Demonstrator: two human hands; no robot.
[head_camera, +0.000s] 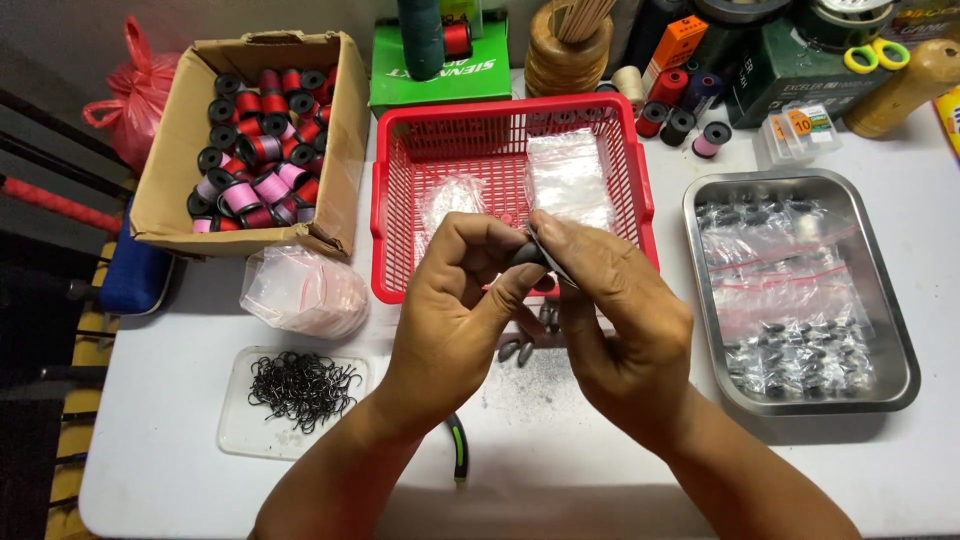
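Observation:
My left hand (462, 300) and my right hand (610, 310) meet above the white table, in front of a red plastic basket (390, 200). Between the fingertips of both hands sits a small dark grey oval sinker (528, 254). My right hand also pinches a thin clear plastic bag against it. Several more dark sinkers (525, 340) lie on the table just under my hands.
Clear bags lie in the basket. A steel tray (900, 340) on the right holds bagged sinkers. At the left are a cardboard box of thread spools (260, 140), a stack of small bags (305, 290) and a clear lid of black hooks (300, 385). A green-handled tool (459, 450) lies near me.

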